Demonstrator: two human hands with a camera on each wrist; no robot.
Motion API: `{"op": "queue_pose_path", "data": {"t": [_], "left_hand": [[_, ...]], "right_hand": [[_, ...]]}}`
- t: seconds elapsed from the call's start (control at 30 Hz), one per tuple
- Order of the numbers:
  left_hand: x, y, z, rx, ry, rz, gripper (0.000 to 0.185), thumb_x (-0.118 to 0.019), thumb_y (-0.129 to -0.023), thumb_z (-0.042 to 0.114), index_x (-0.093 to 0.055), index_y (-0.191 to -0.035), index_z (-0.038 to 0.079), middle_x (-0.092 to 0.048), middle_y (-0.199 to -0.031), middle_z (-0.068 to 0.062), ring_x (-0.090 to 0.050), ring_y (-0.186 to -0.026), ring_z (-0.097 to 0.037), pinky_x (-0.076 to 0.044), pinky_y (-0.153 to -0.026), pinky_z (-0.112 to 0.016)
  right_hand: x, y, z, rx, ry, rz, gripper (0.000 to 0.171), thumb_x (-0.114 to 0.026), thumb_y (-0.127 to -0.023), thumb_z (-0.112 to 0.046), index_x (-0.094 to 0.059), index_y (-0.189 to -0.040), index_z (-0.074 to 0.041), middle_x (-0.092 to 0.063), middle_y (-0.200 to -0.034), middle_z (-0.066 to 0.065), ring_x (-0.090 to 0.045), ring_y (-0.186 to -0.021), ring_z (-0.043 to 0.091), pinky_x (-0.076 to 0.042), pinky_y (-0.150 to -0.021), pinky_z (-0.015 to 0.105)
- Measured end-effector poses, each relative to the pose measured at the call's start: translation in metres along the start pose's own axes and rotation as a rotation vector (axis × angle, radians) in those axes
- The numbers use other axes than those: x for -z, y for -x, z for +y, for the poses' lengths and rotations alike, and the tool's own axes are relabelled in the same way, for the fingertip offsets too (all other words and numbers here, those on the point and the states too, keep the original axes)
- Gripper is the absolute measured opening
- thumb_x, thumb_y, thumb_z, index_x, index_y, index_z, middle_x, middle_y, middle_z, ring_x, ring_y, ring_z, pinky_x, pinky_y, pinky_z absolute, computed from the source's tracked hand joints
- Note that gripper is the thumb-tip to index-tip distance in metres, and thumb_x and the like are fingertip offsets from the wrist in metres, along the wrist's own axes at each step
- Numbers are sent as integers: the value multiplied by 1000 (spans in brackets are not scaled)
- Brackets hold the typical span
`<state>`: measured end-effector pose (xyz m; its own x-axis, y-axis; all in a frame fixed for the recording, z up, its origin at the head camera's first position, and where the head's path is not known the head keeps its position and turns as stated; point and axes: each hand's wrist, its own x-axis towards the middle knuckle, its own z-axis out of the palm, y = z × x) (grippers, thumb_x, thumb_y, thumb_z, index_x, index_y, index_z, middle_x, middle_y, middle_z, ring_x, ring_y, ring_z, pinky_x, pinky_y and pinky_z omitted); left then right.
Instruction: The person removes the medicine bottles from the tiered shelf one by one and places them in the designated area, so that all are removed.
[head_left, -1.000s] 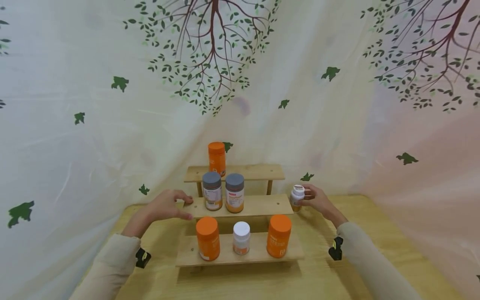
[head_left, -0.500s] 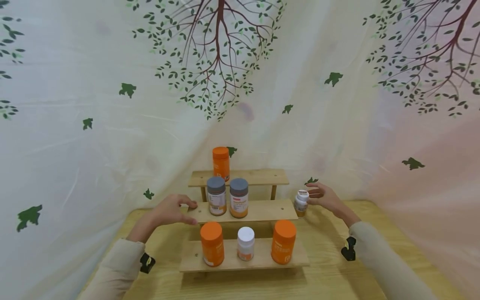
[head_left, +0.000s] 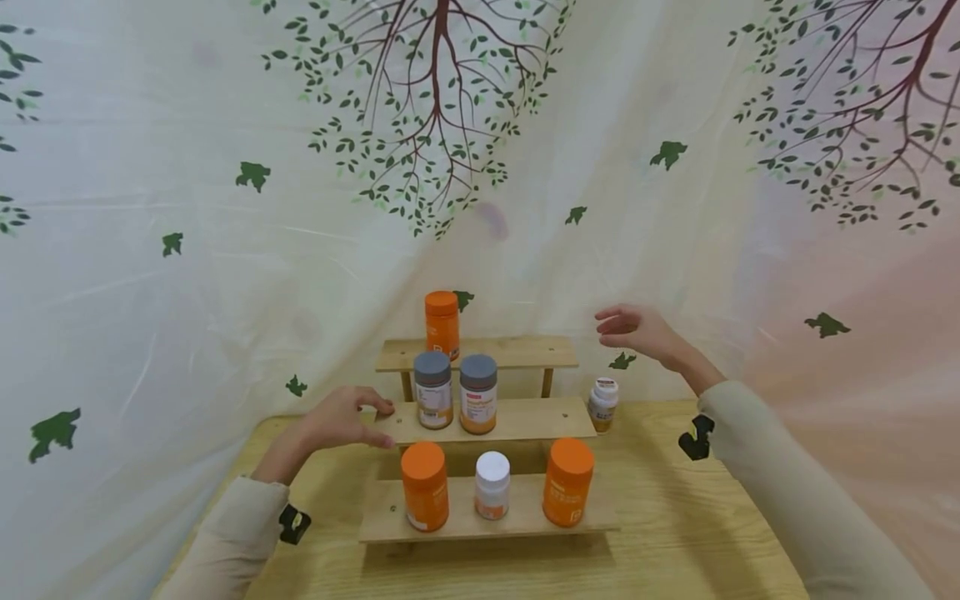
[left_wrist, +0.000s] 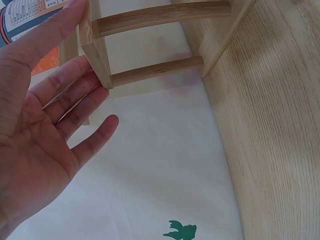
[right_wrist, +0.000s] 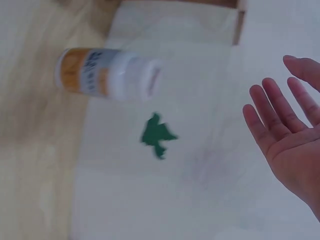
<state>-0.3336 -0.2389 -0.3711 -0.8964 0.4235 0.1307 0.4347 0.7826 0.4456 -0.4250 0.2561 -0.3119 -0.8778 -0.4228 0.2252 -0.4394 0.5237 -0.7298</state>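
A three-step wooden rack (head_left: 525,417) stands on the table, with orange, grey-capped and white bottles on its steps. My left hand (head_left: 341,417) rests with straight fingers on the left end of the middle step (left_wrist: 95,50), holding nothing. A small white-capped bottle (head_left: 602,404) (right_wrist: 107,74) stands upright on the table just right of the rack. My right hand (head_left: 637,329) (right_wrist: 287,130) hovers in the air above that bottle, fingers spread and empty.
A wooden table (head_left: 675,517) carries the rack. A pale curtain (head_left: 225,208) printed with trees and leaves hangs close behind and to both sides. An orange bottle (head_left: 442,323) stands on the top step, two grey-capped bottles (head_left: 432,402) on the middle one.
My right hand let go of the small white-capped bottle beside the rack and rose up and away from it. The left hand stayed on the middle step.
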Motion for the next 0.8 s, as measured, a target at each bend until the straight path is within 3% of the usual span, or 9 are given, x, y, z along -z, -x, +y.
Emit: {"op": "queue_pose_path", "data": {"t": [0.2, 0.5, 0.8], "left_hand": [[-2, 0, -1, -5, -3, 6, 54, -82, -65, 46, -72, -106, 12, -67, -111, -5, -58, -109, -29, -45, -94, -51], [-2, -2, -4, -22, -9, 13, 53, -82, -65, 45, -72, -105, 12, -68, -110, -5, -59, -108, -29, -46, -93, -50], [-2, -2, -3, -10, 1, 14, 55, -82, -64, 48, -72, -105, 12, -68, -110, -4, -59, -108, -28, -46, -93, -51]], "right_hand": [[-6, -21, -44, 52, 29, -57, 45, -65, -89, -21, -51, -128, -2, -59, -120, 24, -61, -105, 30, -50, -92, 45], [-36, -53, -98, 144, 35, -101, 45, -67, -87, -21, -54, -127, -4, -61, -119, 21, -61, -105, 26, -51, -90, 44], [-64, -82, -134, 155, -67, -102, 44, -68, -86, -15, -55, -126, -4, -62, -118, 21, -63, -102, 24, -52, -89, 39]]}}
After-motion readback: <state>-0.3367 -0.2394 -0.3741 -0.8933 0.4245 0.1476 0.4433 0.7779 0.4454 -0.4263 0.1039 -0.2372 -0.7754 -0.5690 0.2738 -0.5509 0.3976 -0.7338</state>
